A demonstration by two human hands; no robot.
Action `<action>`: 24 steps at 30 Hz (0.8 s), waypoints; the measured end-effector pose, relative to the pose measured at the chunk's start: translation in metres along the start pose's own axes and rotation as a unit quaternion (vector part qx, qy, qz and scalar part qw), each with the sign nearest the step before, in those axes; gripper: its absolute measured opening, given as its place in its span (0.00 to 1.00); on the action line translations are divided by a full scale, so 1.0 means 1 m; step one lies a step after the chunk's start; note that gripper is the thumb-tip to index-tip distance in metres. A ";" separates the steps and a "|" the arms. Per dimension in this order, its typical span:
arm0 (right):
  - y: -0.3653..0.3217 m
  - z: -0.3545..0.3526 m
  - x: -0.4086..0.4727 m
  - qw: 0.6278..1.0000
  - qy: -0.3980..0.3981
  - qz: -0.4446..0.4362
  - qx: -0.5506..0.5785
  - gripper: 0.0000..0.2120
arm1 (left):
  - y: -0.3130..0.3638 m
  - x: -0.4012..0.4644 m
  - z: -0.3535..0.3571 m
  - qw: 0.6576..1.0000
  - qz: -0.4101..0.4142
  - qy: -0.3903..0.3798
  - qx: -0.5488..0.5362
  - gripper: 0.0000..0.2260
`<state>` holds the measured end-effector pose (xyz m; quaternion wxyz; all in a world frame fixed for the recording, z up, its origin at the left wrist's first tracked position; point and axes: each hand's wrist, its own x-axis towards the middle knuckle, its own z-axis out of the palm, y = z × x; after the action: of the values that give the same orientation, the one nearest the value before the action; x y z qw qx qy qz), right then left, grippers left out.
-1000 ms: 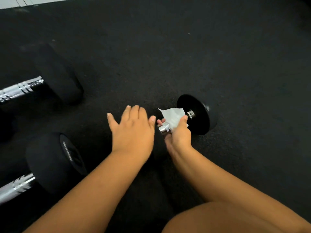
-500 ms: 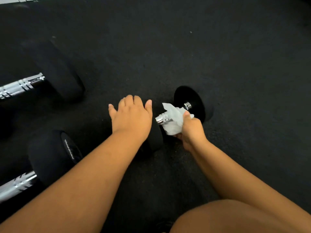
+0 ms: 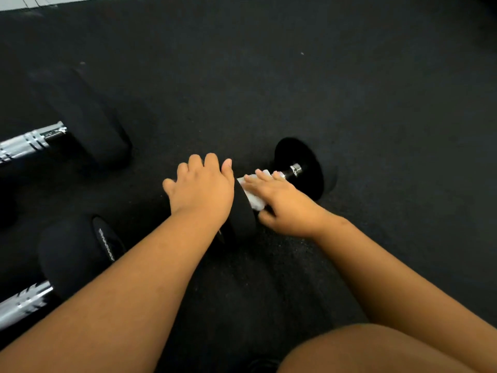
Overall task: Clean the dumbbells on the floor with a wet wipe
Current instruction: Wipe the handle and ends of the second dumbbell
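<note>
A small black dumbbell with a chrome handle lies on the dark rubber floor at mid-frame. My left hand rests flat on its near weight head, fingers straight. My right hand wraps a white wet wipe round the handle, fingers over the top and thumb below. Only the handle's far end with its chrome collar shows beside the far head.
Two larger black dumbbells with chrome handles lie at the left, one farther away and one nearer. My bare knee fills the bottom right. A strip of white wall edges the top left corner.
My right hand has turned from under the handle to over it, carrying the wipe round toward the near head. The left hand stays pressed on the near head.
</note>
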<state>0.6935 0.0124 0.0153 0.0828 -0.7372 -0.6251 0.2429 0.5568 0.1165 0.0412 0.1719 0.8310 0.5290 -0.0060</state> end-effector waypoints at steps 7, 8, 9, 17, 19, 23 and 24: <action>0.007 -0.011 0.006 0.968 0.155 0.028 0.193 0.22 | -0.001 0.002 0.003 1.000 -0.004 -0.004 -0.012 0.21; 0.004 -0.008 0.012 0.989 0.108 -0.009 0.102 0.21 | -0.001 0.002 0.003 1.000 -0.003 -0.005 -0.011 0.21; 0.002 0.000 0.017 0.996 0.063 -0.058 -0.002 0.20 | -0.001 0.002 0.003 1.000 -0.002 -0.005 -0.010 0.21; 0.030 -0.001 0.034 0.949 0.031 -0.212 -0.232 0.21 | -0.006 0.010 -0.003 1.000 -0.001 -0.024 -0.011 0.21; 0.035 -0.004 0.036 0.947 0.007 -0.215 -0.237 0.23 | -0.006 0.010 -0.003 1.000 0.003 -0.030 -0.008 0.21; 0.029 -0.005 0.047 0.957 -0.003 -0.168 -0.235 0.30 | -0.006 0.010 -0.001 0.999 -0.004 -0.027 -0.020 0.21; 0.027 -0.005 0.049 0.962 -0.006 -0.159 -0.223 0.30 | -0.008 0.012 -0.001 0.999 -0.009 -0.027 -0.026 0.21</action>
<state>0.7243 0.0554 -0.0039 -0.0498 -0.6267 -0.7729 0.0859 0.5552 0.1299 0.0376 0.2076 0.8211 0.5314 -0.0167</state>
